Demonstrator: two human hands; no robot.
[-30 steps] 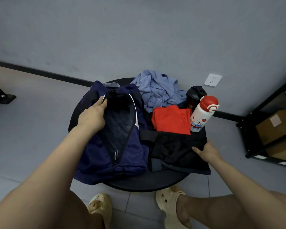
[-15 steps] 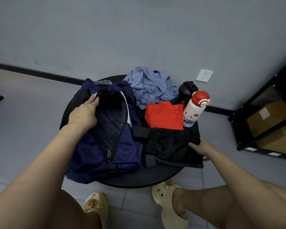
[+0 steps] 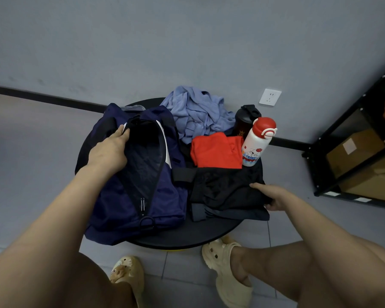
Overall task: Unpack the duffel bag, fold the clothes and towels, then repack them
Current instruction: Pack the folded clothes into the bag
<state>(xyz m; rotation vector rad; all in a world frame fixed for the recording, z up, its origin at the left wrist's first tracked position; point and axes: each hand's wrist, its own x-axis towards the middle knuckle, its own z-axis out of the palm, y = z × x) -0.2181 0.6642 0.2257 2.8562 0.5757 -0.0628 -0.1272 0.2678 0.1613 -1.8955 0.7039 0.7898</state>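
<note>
Navy duffel bag (image 3: 129,187) sits unzipped on the round desk (image 3: 187,236). Left hand (image 3: 108,150) has its grip on the bag's opening edge, right hand (image 3: 273,196) pinches the folded black clothes (image 3: 222,190) just beside the bag, red shirt (image 3: 216,153) behind them.

We face a plain grey wall (image 3: 187,41) with a black baseboard (image 3: 45,100) and a white socket (image 3: 270,97). Grey floor tiles (image 3: 31,174) surround the round black counter (image 3: 193,235). A black shelving rack (image 3: 351,152) holds cardboard boxes (image 3: 351,150).
</note>
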